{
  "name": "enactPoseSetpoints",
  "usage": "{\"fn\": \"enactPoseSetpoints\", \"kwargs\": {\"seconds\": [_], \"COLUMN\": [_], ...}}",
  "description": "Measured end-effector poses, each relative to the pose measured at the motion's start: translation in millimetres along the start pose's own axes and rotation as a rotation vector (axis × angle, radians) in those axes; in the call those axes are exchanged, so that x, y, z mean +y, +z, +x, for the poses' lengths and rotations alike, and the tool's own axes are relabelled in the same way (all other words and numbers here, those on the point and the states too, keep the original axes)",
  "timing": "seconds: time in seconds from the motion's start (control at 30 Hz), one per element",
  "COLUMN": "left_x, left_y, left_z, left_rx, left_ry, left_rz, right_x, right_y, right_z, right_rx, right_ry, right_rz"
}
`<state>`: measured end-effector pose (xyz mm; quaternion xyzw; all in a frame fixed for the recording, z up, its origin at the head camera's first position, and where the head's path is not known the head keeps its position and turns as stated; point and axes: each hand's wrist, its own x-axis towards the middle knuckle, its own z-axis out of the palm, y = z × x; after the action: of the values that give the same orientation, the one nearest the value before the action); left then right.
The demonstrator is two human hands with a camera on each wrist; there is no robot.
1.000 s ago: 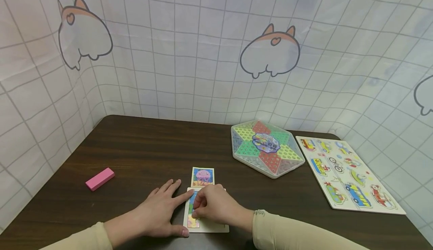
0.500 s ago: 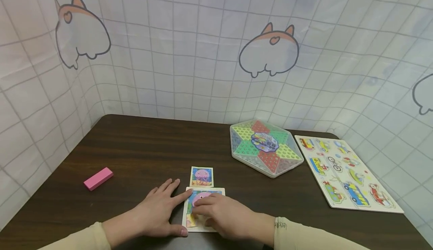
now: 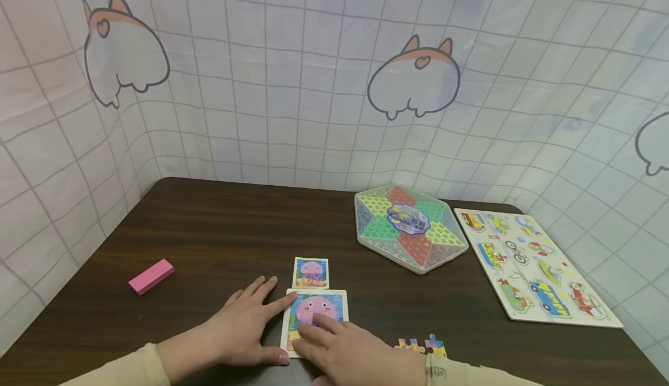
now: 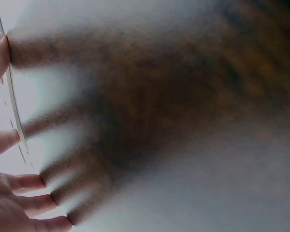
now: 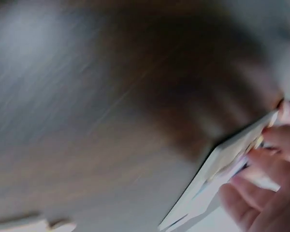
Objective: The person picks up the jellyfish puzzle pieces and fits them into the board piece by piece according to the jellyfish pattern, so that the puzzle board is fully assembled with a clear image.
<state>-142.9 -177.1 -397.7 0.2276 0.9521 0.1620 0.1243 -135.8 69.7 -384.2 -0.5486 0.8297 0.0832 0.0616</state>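
Note:
A small jigsaw tray (image 3: 344, 300) lies flat before me, with a pink jellyfish puzzle (image 3: 316, 303) in it. My left hand (image 3: 237, 328) spreads its fingers on the table, index finger and thumb touching the tray's left side. Over the lower part of the puzzle my right hand (image 3: 360, 348) reaches with extended fingers, its fingertips at the yellow bottom pieces; it covers the lower right of the tray. The right wrist view shows those fingertips (image 5: 253, 154) on the tray. A jellyfish picture card (image 3: 310, 273) lies just beyond the tray.
Loose jigsaw pieces (image 3: 435, 345) lie right of the tray, partly behind my right sleeve. A pink block (image 3: 151, 277) is at left. A hexagonal Chinese checkers box (image 3: 410, 226) and a vehicle peg puzzle board (image 3: 538, 267) stand at the back right.
My right hand has stopped pinching at the puzzle's left side, loosened, and moved down and right with fingers extended. More of the jellyfish and the loose pieces now show. My left hand stays put.

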Motion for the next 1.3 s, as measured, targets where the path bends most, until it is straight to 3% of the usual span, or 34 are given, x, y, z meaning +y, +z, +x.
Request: {"fn": "enactPoseSetpoints", "kwargs": {"seconds": [0.13,0.37,0.5,0.67,0.77,0.9,1.1,1.3], "left_x": [0.0,0.4,0.9,1.0,0.6,-0.2,-0.9,-0.4], "left_y": [-0.6,-0.9,-1.0,-1.5,-1.1,-0.1,0.0,-1.0], "left_z": [-0.5,-0.4,0.1,0.3,-0.4,-0.2,1.9,3.1], "left_rx": [0.005,0.002,-0.003,0.003,0.005,0.003,-0.007,-0.036], "left_ry": [0.005,0.009,0.008,0.011,0.012,0.011,0.007,-0.018], "left_rz": [0.002,-0.005,-0.002,0.0,-0.001,0.001,0.003,0.001], "right_x": [-6.5,5.8,6.6,10.2,13.4,20.2,37.9,55.6], "right_y": [3.1,4.7,-1.0,-6.1,-8.6,-13.4,-19.9,-13.6], "right_z": [4.0,3.7,-0.1,-0.9,-0.1,-0.5,-16.3,-53.1], "right_rx": [0.012,0.011,0.052,0.003,-0.038,-0.047,0.007,0.079], "right_ry": [0.008,-0.034,-0.06,-0.084,-0.085,-0.058,0.082,0.208], "right_rz": [-0.067,0.02,-0.06,-0.196,-0.194,0.028,0.4,0.555]}}
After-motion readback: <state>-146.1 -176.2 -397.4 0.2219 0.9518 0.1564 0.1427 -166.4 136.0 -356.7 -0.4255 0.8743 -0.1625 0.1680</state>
